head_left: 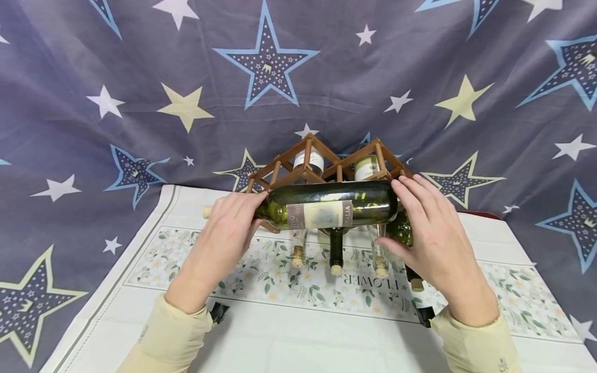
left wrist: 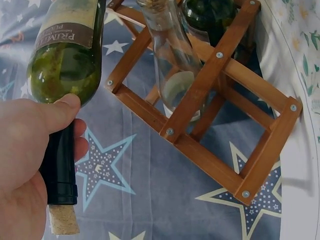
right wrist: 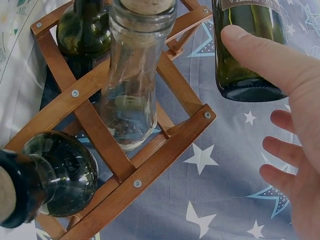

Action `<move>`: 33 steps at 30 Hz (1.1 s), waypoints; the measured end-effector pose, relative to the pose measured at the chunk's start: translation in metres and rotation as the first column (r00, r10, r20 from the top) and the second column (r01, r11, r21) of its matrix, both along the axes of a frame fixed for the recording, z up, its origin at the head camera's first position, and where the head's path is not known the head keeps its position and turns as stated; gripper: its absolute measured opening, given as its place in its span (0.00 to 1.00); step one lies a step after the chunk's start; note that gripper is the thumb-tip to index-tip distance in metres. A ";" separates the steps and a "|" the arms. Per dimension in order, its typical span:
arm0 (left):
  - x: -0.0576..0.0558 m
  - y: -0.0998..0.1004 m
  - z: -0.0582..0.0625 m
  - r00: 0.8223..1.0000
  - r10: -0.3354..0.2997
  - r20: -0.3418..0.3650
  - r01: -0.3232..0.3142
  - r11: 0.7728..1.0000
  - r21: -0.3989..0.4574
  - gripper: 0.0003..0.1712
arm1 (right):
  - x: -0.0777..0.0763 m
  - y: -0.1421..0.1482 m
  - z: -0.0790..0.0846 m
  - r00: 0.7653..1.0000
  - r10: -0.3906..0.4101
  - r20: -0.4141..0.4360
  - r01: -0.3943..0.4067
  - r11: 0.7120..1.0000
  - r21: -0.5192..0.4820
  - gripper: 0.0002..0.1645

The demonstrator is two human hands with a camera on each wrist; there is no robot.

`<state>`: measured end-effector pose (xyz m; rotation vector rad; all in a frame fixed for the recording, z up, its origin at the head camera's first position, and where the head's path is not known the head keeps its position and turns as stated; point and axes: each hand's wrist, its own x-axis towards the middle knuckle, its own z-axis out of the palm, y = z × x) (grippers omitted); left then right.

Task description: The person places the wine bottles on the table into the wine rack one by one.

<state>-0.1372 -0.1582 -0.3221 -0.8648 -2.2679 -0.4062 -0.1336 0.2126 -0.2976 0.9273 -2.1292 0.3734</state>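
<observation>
A green wine bottle (head_left: 326, 207) with a cream and brown label lies level across the front of a wooden wine rack (head_left: 310, 173). My left hand (head_left: 224, 233) grips its neck, and the cork (left wrist: 64, 221) sticks out past that hand in the left wrist view. At the base end is my right hand (head_left: 434, 243), fingers fairly straight by the base and thumb apart below. The right wrist view has the right thumb overlapping the bottle's side, with the other fingertips beyond the base.
Corked bottles lie in the rack: a clear bottle (right wrist: 130, 95), a dark green bottle (head_left: 336, 251), another clear bottle (head_left: 380, 259) and a green bottle (head_left: 400, 230) at the right. The rack stands on a white flowered tablecloth (head_left: 298, 331). A starry curtain (head_left: 326, 103) hangs behind.
</observation>
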 end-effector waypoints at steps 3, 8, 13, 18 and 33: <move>0.000 -0.003 -0.001 1.000 0.001 0.004 -0.001 1.000 0.000 0.27 | -0.001 0.001 -0.001 1.000 -0.003 0.003 0.003 1.000 0.001 0.63; 0.002 -0.008 -0.002 1.000 0.011 0.009 -0.011 1.000 0.003 0.28 | -0.002 0.003 -0.003 1.000 -0.003 0.011 0.003 1.000 0.004 0.63; 0.004 -0.014 -0.003 1.000 0.022 0.005 -0.022 1.000 0.009 0.28 | -0.002 0.005 -0.005 1.000 -0.007 0.021 0.007 1.000 0.002 0.64; 0.006 -0.020 -0.005 0.999 0.038 0.022 -0.038 0.999 0.002 0.27 | -0.002 0.008 -0.009 1.000 -0.004 0.030 0.004 1.000 0.003 0.64; 0.012 -0.037 -0.009 0.998 0.059 0.030 -0.059 0.998 0.031 0.28 | -0.001 0.020 -0.018 0.997 -0.024 0.077 0.023 1.000 0.013 0.59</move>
